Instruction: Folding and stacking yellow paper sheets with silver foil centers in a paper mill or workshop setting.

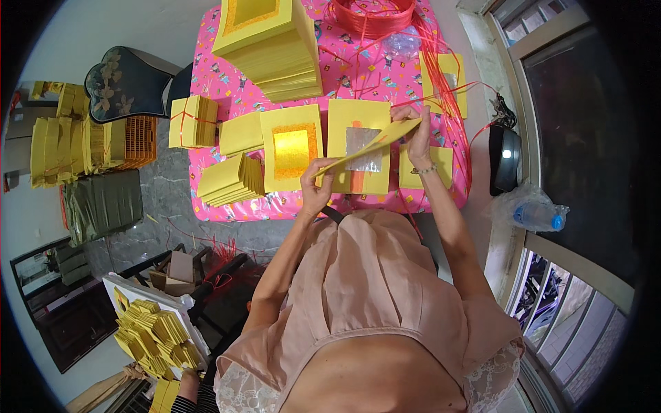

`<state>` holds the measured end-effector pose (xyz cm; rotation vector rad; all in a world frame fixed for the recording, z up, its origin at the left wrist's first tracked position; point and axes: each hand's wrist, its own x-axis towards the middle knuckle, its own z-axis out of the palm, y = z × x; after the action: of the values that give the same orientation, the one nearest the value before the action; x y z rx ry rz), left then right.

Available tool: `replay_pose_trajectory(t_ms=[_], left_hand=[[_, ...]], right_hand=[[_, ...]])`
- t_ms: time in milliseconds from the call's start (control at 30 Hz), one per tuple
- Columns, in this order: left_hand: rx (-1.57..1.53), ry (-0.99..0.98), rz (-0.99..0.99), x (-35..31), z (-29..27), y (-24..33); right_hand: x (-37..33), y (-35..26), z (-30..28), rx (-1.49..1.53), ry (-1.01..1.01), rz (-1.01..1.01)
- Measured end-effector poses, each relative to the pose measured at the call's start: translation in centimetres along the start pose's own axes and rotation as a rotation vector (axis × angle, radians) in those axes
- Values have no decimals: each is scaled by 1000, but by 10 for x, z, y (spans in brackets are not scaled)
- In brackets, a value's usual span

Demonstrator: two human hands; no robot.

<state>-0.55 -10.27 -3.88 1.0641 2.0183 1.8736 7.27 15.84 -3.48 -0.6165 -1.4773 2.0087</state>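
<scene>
Between my two hands a thin sheaf of yellow joss paper is held tilted, its edge toward me. My left hand pinches its lower left end, and my right hand grips the upper right end. Beneath it lies a yellow sheet with a silver square. Just left is a yellow stack with a gold foil square. Under my right wrist sits another yellow paper piece. Folded yellow bundles fan out at the table's left, near a bundle tied with red string.
A tall yellow paper stack stands on the pink tablecloth. Red plastic strapping is coiled at the back and trails down the right side. A dark chair is at left. Lower left, another person's striped sleeve is beside piled yellow bundles.
</scene>
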Motion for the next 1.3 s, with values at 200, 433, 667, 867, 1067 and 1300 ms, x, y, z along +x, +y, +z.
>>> replay_pose_trajectory(t_ms=[200,433,667,867,1067,1300], left_hand=[[-143,29,-216,-4,-3,-7],[-110,-12,-126,1,-5,-8],[-144,-312,-310,25,-8,43],[-66,-296,-128,47,18,67],[-249,-449,-279,57,14,62],[-533,-414,-621,50,24,42]], right_hand=[[-7,-13,5,-102,-4,-74],[-7,-18,6,-56,24,-59],[-5,-24,15,177,-61,49],[-17,-14,54,861,-516,476],[-34,0,56,840,-422,568],[-44,12,22,858,-357,710]])
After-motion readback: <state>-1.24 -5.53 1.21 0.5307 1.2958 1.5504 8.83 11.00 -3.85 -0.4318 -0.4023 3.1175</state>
